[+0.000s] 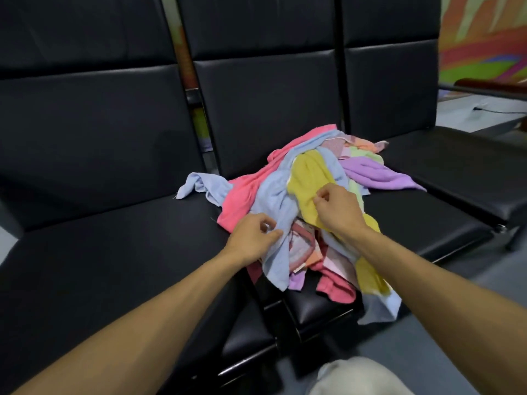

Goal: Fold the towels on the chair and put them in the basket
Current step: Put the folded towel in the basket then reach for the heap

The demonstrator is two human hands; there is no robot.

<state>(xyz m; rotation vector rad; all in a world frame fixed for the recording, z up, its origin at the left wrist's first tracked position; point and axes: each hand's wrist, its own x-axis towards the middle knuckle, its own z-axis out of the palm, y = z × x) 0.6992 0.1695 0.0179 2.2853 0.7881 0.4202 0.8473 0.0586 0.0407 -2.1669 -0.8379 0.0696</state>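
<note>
A heap of crumpled towels lies on the middle black chair seat. On top are a light blue towel, a yellow towel, a pink towel and a purple towel. Some towels hang over the seat's front edge. My left hand pinches a fold of the light blue towel at the heap's near left side. My right hand pinches the yellow towel near the heap's middle. No basket is in view.
The row has three black padded seats with tall backs; the left seat and the right seat hold nothing. A colourful wall and a dark rail stand at the far right. My knee shows at the bottom.
</note>
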